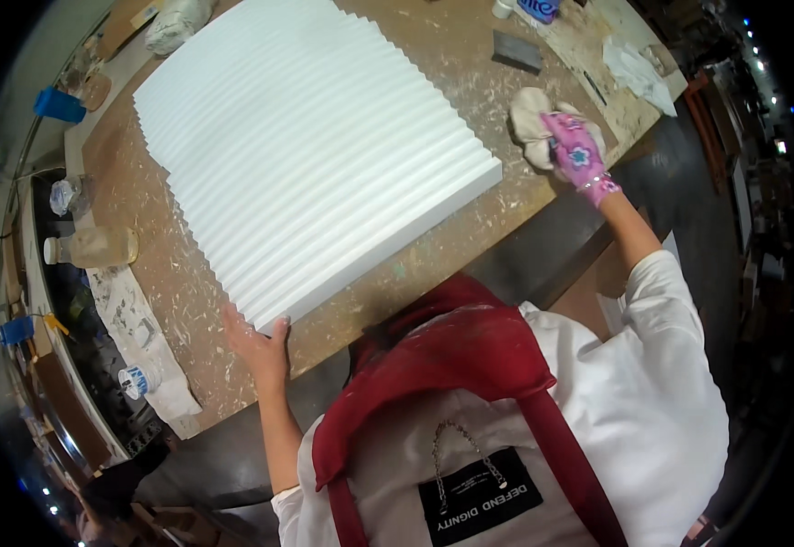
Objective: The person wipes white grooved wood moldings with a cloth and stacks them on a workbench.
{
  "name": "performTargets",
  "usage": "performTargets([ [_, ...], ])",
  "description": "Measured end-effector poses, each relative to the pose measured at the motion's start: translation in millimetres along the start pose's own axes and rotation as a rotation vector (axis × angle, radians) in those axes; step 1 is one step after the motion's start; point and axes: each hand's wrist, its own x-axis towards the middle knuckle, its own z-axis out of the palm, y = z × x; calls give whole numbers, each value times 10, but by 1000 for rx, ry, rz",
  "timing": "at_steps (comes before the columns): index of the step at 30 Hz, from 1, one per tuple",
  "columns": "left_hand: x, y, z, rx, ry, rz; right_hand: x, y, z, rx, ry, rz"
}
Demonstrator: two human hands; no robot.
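One gloved right hand [576, 150] grips one cloth [531, 126]; one left hand [261, 348], spread open, touches one white panel [315, 155].

The one fisheye view looks steeply down from the person's head; it faces the paint-flecked brown table [474, 96] at close range.

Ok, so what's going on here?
A person stands at a paint-spattered worktable with a white ribbed panel lying on it. Their bare left hand is spread at the panel's near left corner. Their right hand, in a pink flowered glove, holds a bunched cream cloth off to the panel's right, apart from it. A grey block lies beyond the cloth, and a jar is over on the left.
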Motion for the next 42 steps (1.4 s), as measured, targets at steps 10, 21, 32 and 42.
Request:
performTargets([
  [10, -26, -45, 19, 12, 18, 32, 699, -2732, 297, 240, 76, -505],
  [21, -6, 89, -3, 45, 27, 8, 504, -476, 2, 167, 154, 226],
  [32, -35, 25, 1, 54, 16, 13, 829, -1741, 580, 209, 90, -507],
  [42, 43, 360, -263, 16, 86, 63, 1130, -717, -201, 371, 80, 159],
])
